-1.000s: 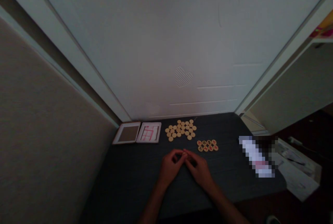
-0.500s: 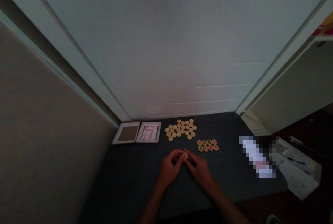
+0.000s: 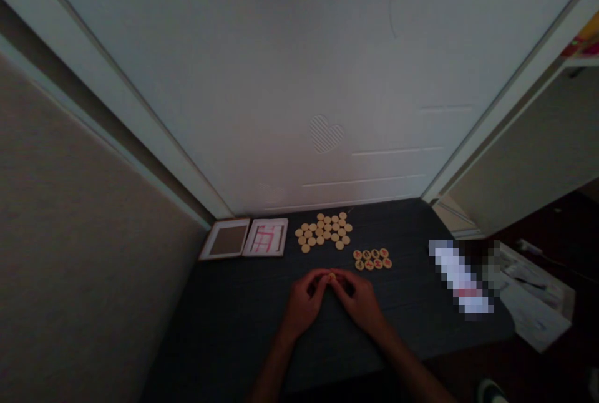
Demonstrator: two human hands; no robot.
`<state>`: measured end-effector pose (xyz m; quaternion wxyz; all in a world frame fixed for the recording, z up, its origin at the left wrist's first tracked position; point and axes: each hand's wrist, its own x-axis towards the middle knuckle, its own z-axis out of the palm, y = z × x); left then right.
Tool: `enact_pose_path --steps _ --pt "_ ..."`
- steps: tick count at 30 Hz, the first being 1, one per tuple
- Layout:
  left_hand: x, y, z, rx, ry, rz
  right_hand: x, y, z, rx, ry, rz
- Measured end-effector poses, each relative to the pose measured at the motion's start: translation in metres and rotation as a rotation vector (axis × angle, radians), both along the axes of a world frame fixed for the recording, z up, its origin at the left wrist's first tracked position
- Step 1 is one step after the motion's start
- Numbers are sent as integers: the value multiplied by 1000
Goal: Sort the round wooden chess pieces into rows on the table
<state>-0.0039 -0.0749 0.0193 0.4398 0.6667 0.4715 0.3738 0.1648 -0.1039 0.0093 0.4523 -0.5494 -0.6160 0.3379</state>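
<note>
My left hand (image 3: 306, 300) and my right hand (image 3: 356, 300) meet over the dark table, fingertips pinched on one round xiangqi piece (image 3: 332, 276). Most of that piece is hidden by the fingers. Just beyond my right hand lie several xiangqi pieces (image 3: 372, 259) in two short rows, their red and dark characters facing up. Farther back, a loose cluster of pale discs (image 3: 327, 227) shows blank faces. To the left of the cluster, an open box rests flat, with a white half (image 3: 281, 237) bearing pink marks and a brown-lined half (image 3: 228, 242).
The dark table (image 3: 224, 322) runs back to a white panel (image 3: 262, 110) with a raised heart. A pixelated pale item (image 3: 461, 278) lies at the table's right side. Beyond the right edge stands a white open container (image 3: 538, 303) with things in it. A wall (image 3: 70, 234) rises at the left.
The thumbs and fingers have drawn closer round the piece, so less of its face shows. My right hand has come slightly nearer my left. The view has shifted a little.
</note>
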Motion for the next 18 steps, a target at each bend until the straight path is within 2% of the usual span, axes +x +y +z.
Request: enact_pose_path --steps 7,14,18 --pt "0 -3 -2 35 151 0 0 3 -2 -87 88 -44" --pt "0 -2 -2 21 143 -4 3 4 -5 -49 17 -29" --pt "0 -1 -1 2 112 15 5 4 -6 -27 24 36"
